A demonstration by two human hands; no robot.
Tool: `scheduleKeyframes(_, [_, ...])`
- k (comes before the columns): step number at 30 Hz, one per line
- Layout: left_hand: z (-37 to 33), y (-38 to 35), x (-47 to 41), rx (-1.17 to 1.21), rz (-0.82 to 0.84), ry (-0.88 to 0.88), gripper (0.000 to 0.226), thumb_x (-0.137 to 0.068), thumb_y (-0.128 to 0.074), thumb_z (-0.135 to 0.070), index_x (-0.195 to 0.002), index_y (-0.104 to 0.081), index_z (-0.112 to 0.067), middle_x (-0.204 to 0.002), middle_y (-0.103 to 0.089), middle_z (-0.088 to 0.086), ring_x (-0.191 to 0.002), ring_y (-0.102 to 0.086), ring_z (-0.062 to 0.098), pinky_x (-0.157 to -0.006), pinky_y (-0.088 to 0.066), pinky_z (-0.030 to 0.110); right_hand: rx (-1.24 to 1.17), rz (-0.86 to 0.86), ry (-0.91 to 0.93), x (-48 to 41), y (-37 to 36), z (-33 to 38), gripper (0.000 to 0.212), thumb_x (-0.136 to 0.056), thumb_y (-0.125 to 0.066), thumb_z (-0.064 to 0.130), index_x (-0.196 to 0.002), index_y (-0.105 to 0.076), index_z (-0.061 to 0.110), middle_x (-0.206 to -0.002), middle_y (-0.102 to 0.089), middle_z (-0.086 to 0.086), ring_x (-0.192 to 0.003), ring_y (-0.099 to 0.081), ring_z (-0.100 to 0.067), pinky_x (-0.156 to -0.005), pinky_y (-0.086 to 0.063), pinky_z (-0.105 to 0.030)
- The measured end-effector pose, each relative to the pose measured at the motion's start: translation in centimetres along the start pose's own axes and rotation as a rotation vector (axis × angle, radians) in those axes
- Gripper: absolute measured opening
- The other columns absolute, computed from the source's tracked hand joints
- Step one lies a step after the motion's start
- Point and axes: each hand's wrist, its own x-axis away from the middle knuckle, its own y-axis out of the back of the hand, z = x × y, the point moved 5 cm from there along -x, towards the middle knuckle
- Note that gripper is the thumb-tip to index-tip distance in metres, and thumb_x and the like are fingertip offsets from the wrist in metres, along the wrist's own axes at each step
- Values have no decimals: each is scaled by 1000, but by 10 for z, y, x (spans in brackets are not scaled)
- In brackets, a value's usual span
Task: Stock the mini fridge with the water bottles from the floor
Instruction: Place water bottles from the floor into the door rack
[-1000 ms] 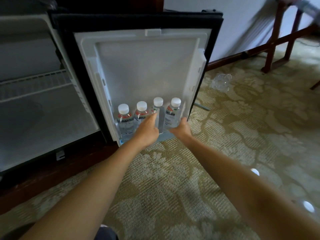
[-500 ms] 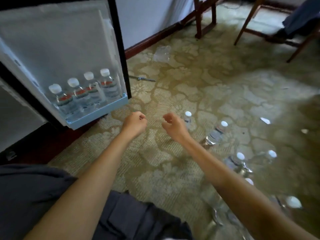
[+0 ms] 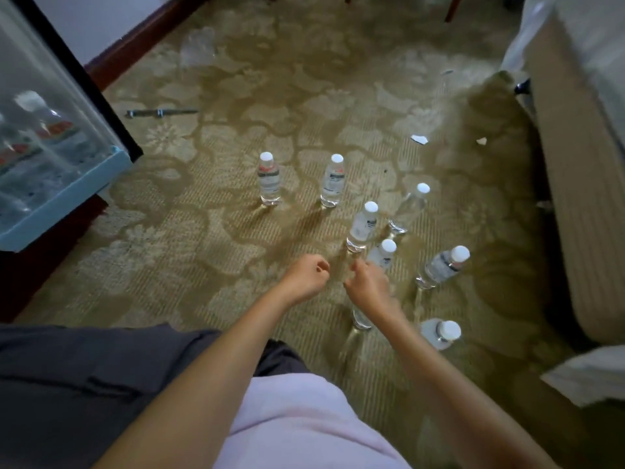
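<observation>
Seven water bottles (image 3: 270, 179) stand on the patterned carpet (image 3: 203, 252), all clear plastic with white screw caps. Most of them wear a white label topped by a red band. The print on the labels is too small and blurred to read.

One bottle (image 3: 384, 255) rises directly behind the right hand (image 3: 367, 282), its cap just past the knuckles and its base showing below the wrist. Another (image 3: 362, 226) stands just beyond the fingertips, and a bare-looking one (image 3: 411, 208) is a little further out to the right. Two more sit to the right of that hand, one (image 3: 443, 267) level with it and one (image 3: 441, 333) nearer the person. The last pair stand side by side well ahead of both hands.

The right hand's fingers are curled. Whether they touch the bottle behind them cannot be told.

The left hand (image 3: 306, 275) is balled loosely just beside the right and has hold of nothing.

Far out to the left of the left hand, the open fridge door (image 3: 111, 106) holds more bottles (image 3: 50, 130) with red-banded labels, blurred, behind a pale blue shelf rail (image 3: 67, 201).

Beyond the hands, a metal rod (image 3: 160, 112) and paper scraps (image 3: 419, 139) lie on the carpet.

A striped piece of furniture (image 3: 581, 198) stands far to the right.
</observation>
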Motion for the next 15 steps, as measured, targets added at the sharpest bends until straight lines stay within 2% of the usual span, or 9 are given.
scheduleKeyframes(2, [5,-10,2,-45,35,5,31,-93,-45,-9,-119,-60,-5,-124,-62,12,-113,-57,23,-89,-44,26,105,7,-48,8,-8,-21,38,-86,-51,24,-122,-49,10,-128,-52,-12,-123,-43,-30,-107,-30,-42])
scheduleKeyframes(4, [10,-14,3,-52,52,19,30,-94,-45,-11,-120,-59,-6,-124,-60,11,-110,-57,22,-89,-45,29,145,-7,-76,15,-13,-38,44,-87,-52,26,-129,-44,13,-133,-47,-9,-128,-37,-28,-112,-22,-43])
scheduleKeyframes(8, [16,-16,3,-55,56,37,29,-94,-44,-12,-119,-58,-5,-122,-60,11,-102,-56,21,-88,-47,32,167,36,-108,24,-20,-58,51,-92,-49,23,-139,-30,19,-140,-37,-13,-124,-42,-31,-103,-38,-40])
scheduleKeyframes(10, [16,-18,5,-67,67,33,29,-95,-44,-12,-119,-57,-5,-122,-60,11,-98,-55,20,-88,-46,33,158,62,-100,26,-21,-61,47,-95,-44,21,-139,-29,22,-138,-37,-15,-113,-51,-33,-94,-47,-40])
scheduleKeyframes(12, [18,-19,6,-76,80,40,29,-95,-44,-13,-120,-57,-4,-121,-59,11,-101,-56,22,-89,-46,34,146,51,-76,25,-20,-60,43,-97,-41,21,-138,-32,21,-128,-45,-16,-102,-57,-31,-86,-51,-39])
scheduleKeyframes(15, [23,-16,6,-67,76,57,28,-95,-45,-14,-118,-58,-6,-116,-60,9,-101,-57,22,-89,-47,36,87,10,-32,20,-15,-54,43,-94,-47,22,-136,-36,20,-114,-59,-13,-97,-59,-28,-82,-52,-38])
